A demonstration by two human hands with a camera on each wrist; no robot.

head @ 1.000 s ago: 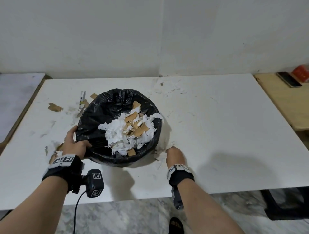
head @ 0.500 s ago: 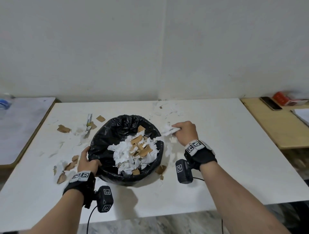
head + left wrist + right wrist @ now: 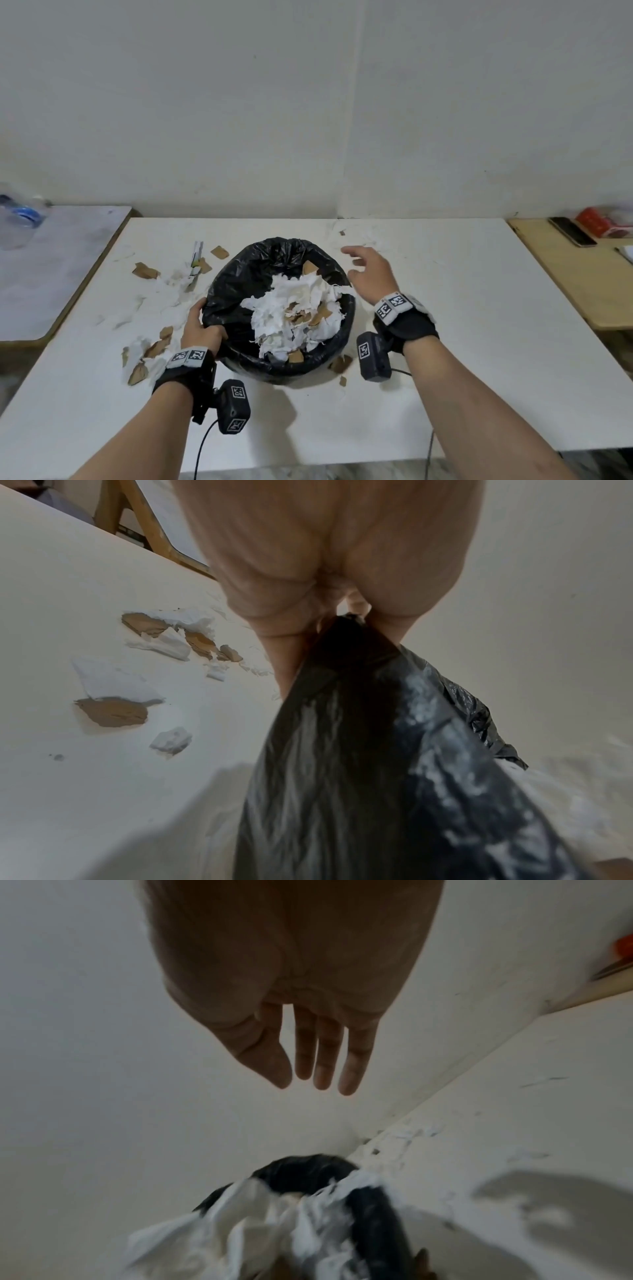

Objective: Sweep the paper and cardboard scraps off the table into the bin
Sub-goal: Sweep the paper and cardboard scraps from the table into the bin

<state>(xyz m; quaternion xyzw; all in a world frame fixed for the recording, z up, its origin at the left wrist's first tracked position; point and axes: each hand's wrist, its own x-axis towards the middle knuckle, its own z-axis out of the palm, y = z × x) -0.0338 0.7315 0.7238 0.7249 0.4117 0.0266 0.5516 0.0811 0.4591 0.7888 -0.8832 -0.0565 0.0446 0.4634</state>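
Note:
A round bin (image 3: 236, 274) lined with a black bag stands on the white table (image 3: 445, 377), heaped with white paper and brown cardboard scraps (image 3: 301, 311). My left hand (image 3: 200, 327) grips the bin's near-left rim; in the left wrist view my left hand (image 3: 329, 588) pinches the black bag (image 3: 377, 750). My right hand (image 3: 368, 272) hovers over the bin's right rim, fingers straight and spread, holding nothing; the right wrist view shows the right hand's fingers (image 3: 322, 1053) extended above the bin (image 3: 369, 1199). Loose scraps (image 3: 150, 349) lie left of the bin, more cardboard (image 3: 145, 272) farther back.
Small cardboard bits (image 3: 340, 364) lie at the bin's near-right foot. Thin paper shreds (image 3: 356, 236) dot the far table by the wall. A wooden side table (image 3: 582, 291) at right holds a phone (image 3: 572, 231) and a red pack (image 3: 596, 222). A grey table (image 3: 51, 267) stands left.
My right hand lifted scraps from the table's front edge, carried them to the bin's right rim, and now it is open and empty above the bin. The left hand kept hold of the rim.

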